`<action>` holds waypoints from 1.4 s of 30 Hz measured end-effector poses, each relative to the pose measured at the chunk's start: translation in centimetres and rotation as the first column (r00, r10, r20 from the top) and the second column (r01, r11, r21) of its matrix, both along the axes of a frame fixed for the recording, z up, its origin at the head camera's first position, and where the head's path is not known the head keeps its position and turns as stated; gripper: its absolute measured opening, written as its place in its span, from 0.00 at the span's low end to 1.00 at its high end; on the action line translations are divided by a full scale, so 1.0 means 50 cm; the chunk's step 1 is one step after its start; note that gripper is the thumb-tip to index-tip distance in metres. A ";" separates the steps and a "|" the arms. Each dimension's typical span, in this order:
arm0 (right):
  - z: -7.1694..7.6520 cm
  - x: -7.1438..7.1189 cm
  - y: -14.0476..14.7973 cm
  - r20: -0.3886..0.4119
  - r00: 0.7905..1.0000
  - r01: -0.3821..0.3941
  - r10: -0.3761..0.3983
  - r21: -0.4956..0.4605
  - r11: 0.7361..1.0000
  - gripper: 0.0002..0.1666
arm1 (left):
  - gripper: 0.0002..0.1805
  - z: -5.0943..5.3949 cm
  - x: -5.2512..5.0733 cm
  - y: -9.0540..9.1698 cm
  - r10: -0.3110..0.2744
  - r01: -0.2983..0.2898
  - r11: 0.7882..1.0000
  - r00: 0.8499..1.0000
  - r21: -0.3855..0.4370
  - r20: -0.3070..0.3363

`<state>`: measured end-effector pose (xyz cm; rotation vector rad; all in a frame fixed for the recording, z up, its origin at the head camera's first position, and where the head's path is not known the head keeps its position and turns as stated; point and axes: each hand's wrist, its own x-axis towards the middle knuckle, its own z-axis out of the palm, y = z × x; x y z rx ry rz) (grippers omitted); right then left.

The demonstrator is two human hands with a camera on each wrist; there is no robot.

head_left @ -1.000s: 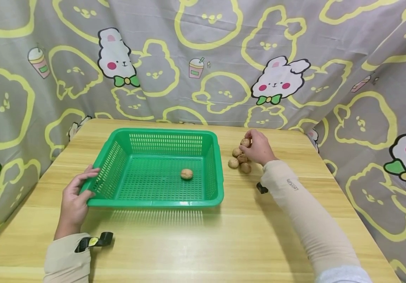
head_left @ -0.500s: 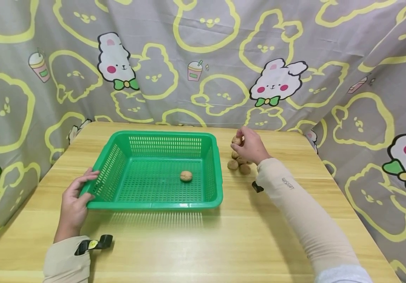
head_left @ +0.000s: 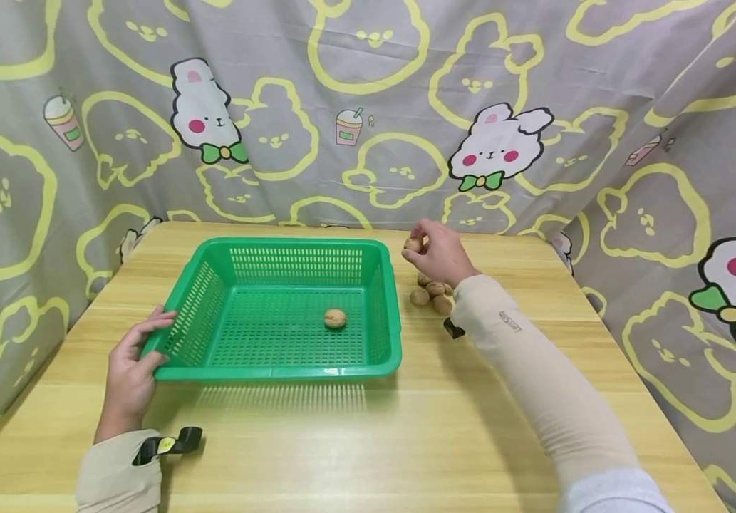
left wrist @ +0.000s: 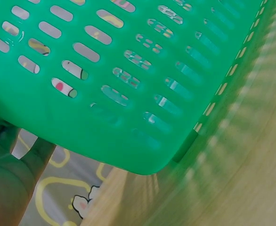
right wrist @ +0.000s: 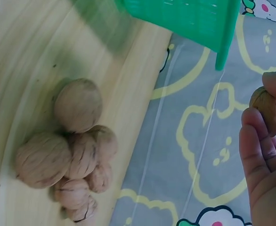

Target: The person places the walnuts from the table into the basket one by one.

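A green plastic basket [head_left: 278, 372] with slotted walls stands on the table, and one walnut [head_left: 335, 318] lies on its floor. My left hand [head_left: 132, 370] grips the basket's left rim near the front corner; in the left wrist view the fingers [left wrist: 36, 157] show below the basket wall. Between thumb and fingers, my right hand [head_left: 443, 253] pinches another walnut [right wrist: 268, 110], raised off the table just beyond the basket's right side. Below that hand sits a pile of several walnuts [right wrist: 81, 155], partly hidden by it in the head view.
The wooden table [head_left: 291, 449] ends at a patterned grey curtain [head_left: 393, 107] behind and at both sides. Black wrist camera mounts [head_left: 172, 445] sit on both sleeves. The basket's right rim rises between the held walnut and the basket floor.
My right hand has lifted the pinched walnut off the pile and moved it up and left toward the basket. The left hand and the basket stay where they were.
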<state>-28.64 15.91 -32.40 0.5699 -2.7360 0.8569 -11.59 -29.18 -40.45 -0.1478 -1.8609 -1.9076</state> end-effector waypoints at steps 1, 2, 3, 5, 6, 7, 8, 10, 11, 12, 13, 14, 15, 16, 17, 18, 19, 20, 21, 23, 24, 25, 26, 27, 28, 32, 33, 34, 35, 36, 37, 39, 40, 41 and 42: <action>0.001 0.000 -0.004 -0.003 1.000 -0.001 0.001 0.000 1.000 0.17 | 0.29 0.000 0.000 0.000 -0.001 0.001 1.000 1.000 0.000 0.001; 0.003 0.000 -0.008 -0.005 1.000 -0.003 0.003 -0.001 1.000 0.17 | 0.29 0.000 0.001 0.001 -0.001 0.001 1.000 1.000 -0.001 0.002; 0.005 0.000 -0.011 -0.005 1.000 -0.003 0.003 -0.001 1.000 0.17 | 0.29 0.000 0.001 0.001 -0.003 0.003 1.000 1.000 -0.001 0.002; 0.008 0.001 -0.020 -0.001 1.000 -0.005 0.005 -0.003 1.000 0.17 | 0.29 0.000 0.002 0.002 -0.003 0.003 1.000 1.000 -0.003 0.001; 0.009 0.001 -0.024 0.003 1.000 -0.006 0.006 -0.004 1.000 0.17 | 0.29 0.000 0.002 0.002 -0.004 0.004 1.000 1.000 -0.004 0.001; 0.010 0.001 -0.028 0.006 1.000 -0.008 0.008 -0.007 1.000 0.17 | 0.29 0.001 0.002 0.002 -0.003 0.003 1.000 1.000 -0.004 0.000; 0.012 0.000 -0.032 0.007 1.000 -0.010 0.010 -0.009 1.000 0.17 | 0.29 0.001 0.002 0.002 -0.001 0.001 1.000 1.000 -0.004 0.000; 0.014 -0.001 -0.040 0.011 1.000 -0.014 0.014 -0.014 1.000 0.17 | 0.28 0.001 0.002 0.003 0.001 -0.001 1.000 1.000 -0.006 -0.002; 0.016 -0.001 -0.044 0.011 1.000 -0.017 0.017 -0.014 1.000 0.17 | 0.28 0.001 0.002 0.003 0.001 -0.001 1.000 1.000 -0.004 -0.004; 0.017 -0.002 -0.047 0.009 1.000 -0.020 0.020 -0.018 1.000 0.17 | 0.28 0.002 0.002 0.003 0.002 -0.002 1.000 1.000 -0.001 -0.005; 0.019 -0.002 -0.051 0.009 1.000 -0.024 0.024 -0.021 1.000 0.17 | 0.28 0.002 0.002 0.003 0.003 -0.003 1.000 1.000 0.002 -0.007; 0.019 -0.003 -0.054 0.009 1.000 -0.026 0.026 -0.022 0.999 0.17 | 0.28 0.002 0.002 0.003 0.002 -0.002 1.000 1.000 0.004 -0.009; 0.021 -0.003 -0.058 0.012 0.999 -0.030 0.030 -0.027 0.999 0.17 | 0.28 0.002 0.002 0.003 0.002 -0.002 1.000 1.000 0.007 -0.012; 0.022 -0.003 -0.061 0.012 0.999 -0.034 0.034 -0.032 0.999 0.17 | 0.28 0.002 0.002 0.004 0.002 -0.002 1.000 1.000 0.012 -0.014; 0.024 -0.004 -0.064 0.013 0.999 -0.037 0.037 -0.035 0.999 0.17 | 0.28 0.002 0.002 0.004 0.000 0.000 1.000 1.000 0.016 -0.016; 0.025 -0.004 -0.066 0.014 0.999 -0.038 0.039 -0.039 0.998 0.17 | 0.28 0.001 0.001 0.004 0.000 0.001 1.000 1.000 0.018 -0.019; 0.027 -0.003 -0.069 0.014 0.999 -0.039 0.039 -0.040 0.998 0.18 | 0.28 0.001 0.001 0.004 -0.002 0.002 1.000 1.000 0.020 -0.021; 0.028 -0.003 -0.071 0.015 0.999 -0.039 0.039 -0.042 0.998 0.18 | 0.28 0.001 0.000 0.005 -0.003 0.003 1.000 1.000 0.020 -0.022; 0.031 -0.002 -0.074 0.016 0.999 -0.040 0.040 -0.047 0.998 0.18 | 0.28 0.001 0.000 0.005 -0.002 0.002 1.000 1.000 0.020 -0.023; 0.035 -0.001 -0.079 0.017 0.999 -0.038 0.039 -0.054 0.998 0.19 | 0.28 0.001 -0.001 0.005 0.001 -0.001 1.000 1.000 0.018 -0.022; 0.038 0.000 -0.081 0.020 0.999 -0.038 0.039 -0.061 0.997 0.19 | 0.28 0.001 -0.001 0.005 0.003 -0.003 1.000 1.000 0.018 -0.021; 0.040 0.001 -0.084 0.023 0.999 -0.039 0.041 -0.068 0.997 0.19 | 0.28 0.001 -0.001 0.005 0.005 -0.005 1.000 1.000 0.017 -0.019; 0.043 0.001 -0.087 0.028 0.999 -0.041 0.043 -0.074 0.996 0.19 | 0.28 0.001 -0.001 0.004 0.008 -0.008 1.000 1.000 0.015 -0.017; 0.045 0.002 -0.090 0.034 0.998 -0.042 0.045 -0.078 0.996 0.19 | 0.28 0.001 -0.001 0.004 0.012 -0.011 1.000 1.000 0.015 -0.016; 0.047 0.002 -0.093 0.041 0.998 -0.043 0.047 -0.083 0.996 0.19 | 0.28 0.001 -0.001 0.004 0.013 -0.013 1.000 1.000 0.014 -0.015; 0.053 0.001 -0.105 0.081 0.995 -0.046 0.054 -0.098 0.994 0.19 | 0.28 0.003 0.000 0.004 0.021 -0.021 1.000 1.000 0.014 -0.013; 0.054 0.000 -0.107 0.090 0.994 -0.049 0.058 -0.101 0.994 0.20 | 0.28 0.003 0.000 0.004 0.022 -0.021 1.000 1.000 0.016 -0.013; 0.055 -0.001 -0.110 0.095 0.994 -0.051 0.061 -0.104 0.993 0.20 | 0.28 0.003 0.000 0.005 0.022 -0.022 1.000 1.000 0.018 -0.011; 0.056 -0.002 -0.112 0.099 0.993 -0.054 0.065 -0.109 0.993 0.20 | 0.28 0.003 0.000 0.005 0.024 -0.024 1.000 1.000 0.019 -0.008; 0.056 -0.003 -0.115 0.102 0.992 -0.058 0.069 -0.112 0.992 0.20 | 0.28 0.004 -0.001 0.005 0.023 -0.023 1.000 1.000 0.020 -0.006; 0.057 -0.003 -0.117 0.104 0.992 -0.063 0.075 -0.114 0.991 0.20 | 0.28 0.004 -0.001 0.006 0.023 -0.023 1.000 1.000 0.021 -0.003; 0.059 -0.002 -0.123 0.104 0.991 -0.075 0.087 -0.115 0.991 0.20 | 0.28 0.004 -0.001 0.006 0.022 -0.022 1.000 1.000 0.023 0.002; 0.059 -0.002 -0.127 0.103 0.990 -0.079 0.091 -0.118 0.990 0.19 | 0.28 0.004 -0.001 0.006 0.023 -0.023 1.000 1.000 0.022 0.005; 0.059 -0.002 -0.131 0.105 0.990 -0.082 0.095 -0.124 0.989 0.19 | 0.28 0.004 0.000 0.005 0.023 -0.023 1.000 1.000 0.021 0.006; 0.059 -0.001 -0.135 0.107 0.989 -0.084 0.098 -0.127 0.988 0.19 | 0.28 0.004 0.000 0.005 0.022 -0.022 1.000 1.000 0.021 0.006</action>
